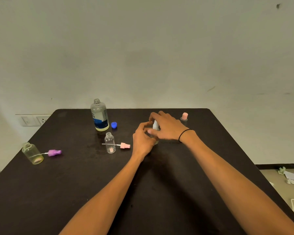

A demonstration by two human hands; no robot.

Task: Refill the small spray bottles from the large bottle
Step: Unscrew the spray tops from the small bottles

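The large bottle [99,116] stands uncapped at the back of the black table [92,192], with a little yellowish liquid at its bottom; its blue cap [113,125] lies beside it. My left hand [143,139] grips the body of a small clear spray bottle [156,141], mostly hidden. My right hand [166,127] holds its white spray top [155,125] from above. An open small bottle [110,142] stands in front of a pink spray head [125,145] lying flat. Another open small bottle [32,153] stands at the left beside a purple spray head [54,152].
A pink-capped small bottle [184,116] stands at the back right of the table. A wall socket [43,119] sits low on the wall at left. Paper scraps [292,177] litter the floor on the right.
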